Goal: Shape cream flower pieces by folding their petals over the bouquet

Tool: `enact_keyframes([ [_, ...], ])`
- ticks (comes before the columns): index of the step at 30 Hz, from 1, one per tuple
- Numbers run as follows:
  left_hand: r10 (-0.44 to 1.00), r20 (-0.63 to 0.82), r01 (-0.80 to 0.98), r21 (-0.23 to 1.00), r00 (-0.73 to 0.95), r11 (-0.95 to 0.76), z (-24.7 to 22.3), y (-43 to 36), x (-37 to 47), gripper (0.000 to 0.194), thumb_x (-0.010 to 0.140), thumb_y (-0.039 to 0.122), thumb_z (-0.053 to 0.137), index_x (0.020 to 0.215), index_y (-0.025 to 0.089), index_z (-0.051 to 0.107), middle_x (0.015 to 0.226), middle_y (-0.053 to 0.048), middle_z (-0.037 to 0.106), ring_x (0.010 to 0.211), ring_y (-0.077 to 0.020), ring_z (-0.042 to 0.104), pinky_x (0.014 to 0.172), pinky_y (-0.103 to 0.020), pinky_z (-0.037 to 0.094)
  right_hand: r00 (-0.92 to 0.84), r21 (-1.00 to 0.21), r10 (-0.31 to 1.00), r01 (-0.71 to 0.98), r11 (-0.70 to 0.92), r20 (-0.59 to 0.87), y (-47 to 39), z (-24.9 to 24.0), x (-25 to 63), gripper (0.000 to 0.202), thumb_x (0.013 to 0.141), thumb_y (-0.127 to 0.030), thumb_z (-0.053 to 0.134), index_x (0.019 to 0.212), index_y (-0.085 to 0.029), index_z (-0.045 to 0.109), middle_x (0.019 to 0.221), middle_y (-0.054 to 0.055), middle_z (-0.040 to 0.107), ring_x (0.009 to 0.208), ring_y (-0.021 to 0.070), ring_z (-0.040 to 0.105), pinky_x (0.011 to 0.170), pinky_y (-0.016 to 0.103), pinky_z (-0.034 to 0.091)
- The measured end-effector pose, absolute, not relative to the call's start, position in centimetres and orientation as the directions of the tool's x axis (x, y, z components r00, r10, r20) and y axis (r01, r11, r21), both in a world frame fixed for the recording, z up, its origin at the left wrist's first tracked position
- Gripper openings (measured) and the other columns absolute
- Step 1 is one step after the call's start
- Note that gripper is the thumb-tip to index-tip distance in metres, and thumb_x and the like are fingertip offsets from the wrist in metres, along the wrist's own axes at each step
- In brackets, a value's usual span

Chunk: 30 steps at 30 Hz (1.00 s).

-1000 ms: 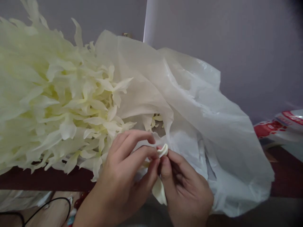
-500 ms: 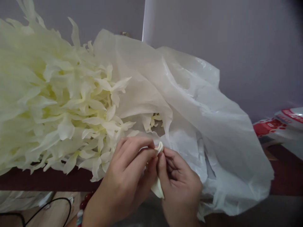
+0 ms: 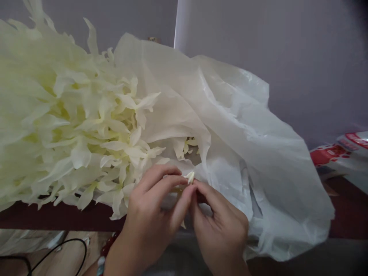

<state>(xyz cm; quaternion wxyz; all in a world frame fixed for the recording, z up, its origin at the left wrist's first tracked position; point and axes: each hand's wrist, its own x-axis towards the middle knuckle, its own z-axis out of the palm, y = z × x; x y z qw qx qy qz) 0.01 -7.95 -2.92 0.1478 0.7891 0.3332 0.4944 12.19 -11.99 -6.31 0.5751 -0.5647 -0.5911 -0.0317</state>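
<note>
At the lower middle, my left hand (image 3: 156, 207) and my right hand (image 3: 220, 218) meet with their fingertips. Pinched between both is a small pale petal piece (image 3: 190, 176), its tip sticking up above the fingers. Most of the piece is hidden by the fingers. Left of my hands spreads a large heap of pale yellow-white flowers (image 3: 83, 122) with pointed petals. White translucent plastic sheeting (image 3: 247, 145) lies crumpled behind and to the right of my hands. A few small petals (image 3: 190, 143) show in a gap of the sheeting.
A red and white packet (image 3: 336, 153) lies at the right edge. The dark red table edge (image 3: 86, 220) runs below the flowers. A black cable (image 3: 69, 240) curls at the lower left. A grey wall (image 3: 287, 50) stands behind.
My left fingers have shifted and the left thumb now meets the right fingertips. The petal's upper tip looks smaller, and the broad part hanging below is mostly out of sight.
</note>
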Motion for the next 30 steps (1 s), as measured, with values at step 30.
enact_keyframes([
  [30, 0.630, 0.481, 0.247, 0.640, 0.610, -0.727, -1.7, -7.2, -1.4, 0.034, 0.091, 0.008, 0.065, 0.119, 0.024, 0.057, 0.106, -0.001, 0.071, 0.098, -0.0131, 0.067, 0.088, -0.023, 0.055, 0.371, -0.978, 0.909, 0.000, 0.206, 0.192, -11.6, -5.5, 13.5, 0.016, 0.096, -0.034, 0.065, 0.097, -0.021, 0.075, 0.081, 0.002, 0.080, 0.061, 0.0138, 0.074, 0.052, 0.018, 0.058],
])
